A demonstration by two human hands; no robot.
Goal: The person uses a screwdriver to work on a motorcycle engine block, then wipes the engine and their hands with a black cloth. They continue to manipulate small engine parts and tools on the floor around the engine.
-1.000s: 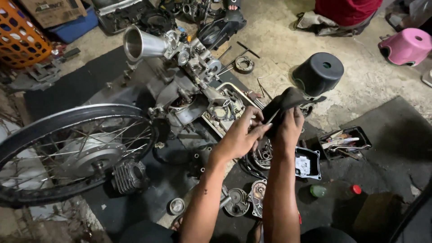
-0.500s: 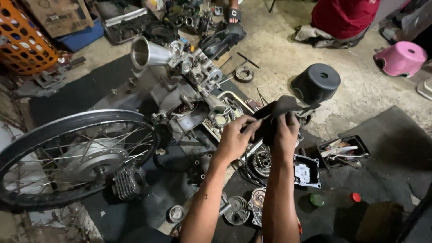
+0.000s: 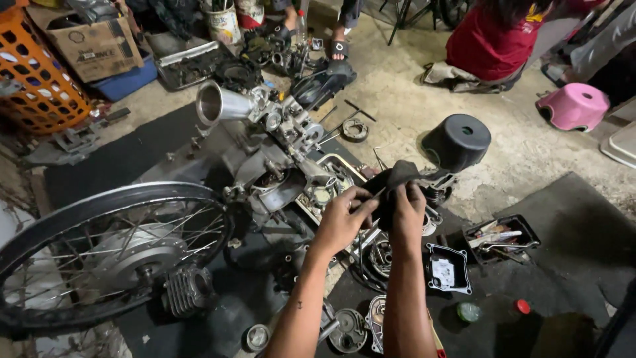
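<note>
both hands, left [image 3: 344,219] and right [image 3: 405,213], pinch a dark rag [image 3: 391,182]; it looks soft, light, limp, best gripped bunched at its edges

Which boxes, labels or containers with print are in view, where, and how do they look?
Cardboard box: upper left, brown, dark print on its side, beside the orange basket.
Bucket: top centre, pale, round, with a coloured printed wrap.
Black tray: right of the right hand, rectangular, with a white label inside.
No screens or signs.
</note>
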